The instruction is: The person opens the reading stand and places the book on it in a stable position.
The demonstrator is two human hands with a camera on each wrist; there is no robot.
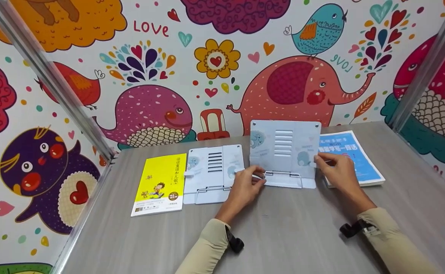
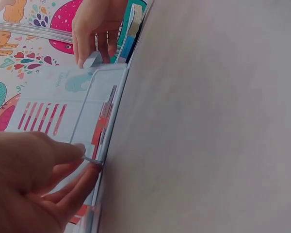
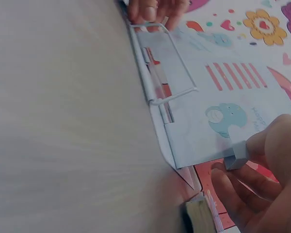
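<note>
A pale blue book stand [image 1: 283, 161] with slots and elephant prints stands upright on the table. My left hand [image 1: 247, 184] is at its lower left, where thumb and fingers pinch one end of the wire bracket [image 3: 184, 65]. At the opposite edge, my right hand [image 1: 338, 173] pinches a small folded side tab [image 3: 236, 154] between thumb and finger. Left of it, a second, similar book stand [image 1: 203, 175] leans back with its own wire bracket lowered in front. My left hand partly covers that stand's right side in the head view.
A yellow book [image 1: 161, 182] lies beside the second stand at the left. Behind my right hand lies a thick blue book [image 1: 363, 160]. A patterned wall [image 1: 222, 87] closes off the table's back, with metal posts [image 1: 55, 83] at the corners.
</note>
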